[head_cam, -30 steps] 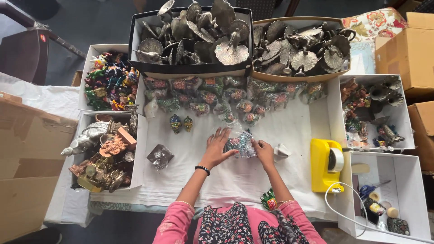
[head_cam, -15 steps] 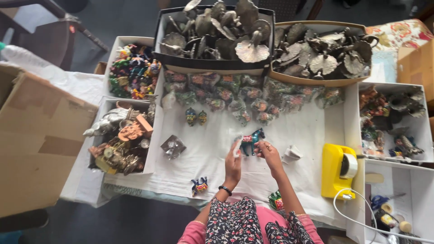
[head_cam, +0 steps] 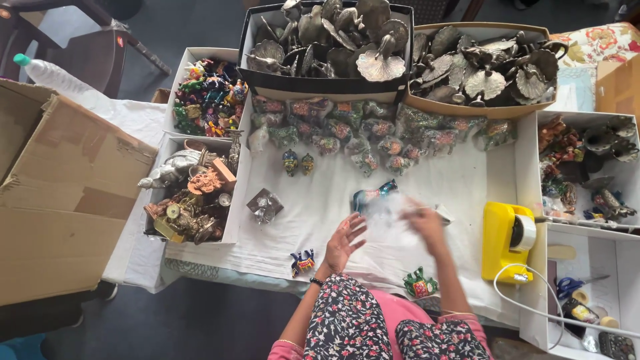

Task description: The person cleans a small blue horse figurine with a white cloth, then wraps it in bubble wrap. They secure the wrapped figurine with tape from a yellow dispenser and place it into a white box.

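Blue figurine (head_cam: 373, 197) lies just beyond both hands; left hand (head_cam: 345, 241) nearer, fingers spread; right hand (head_cam: 423, 223) blurred, grip unclear

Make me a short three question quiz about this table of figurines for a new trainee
1. True or false: the yellow tape dispenser sits on the person's right side.
2. Which figurine lies nearest the left hand? A) blue and red elephant figurine B) green elephant figurine
3. What fills the black box at the top?

Key: 1 true; 2 A; 3 grey metal leaf-shaped pieces.
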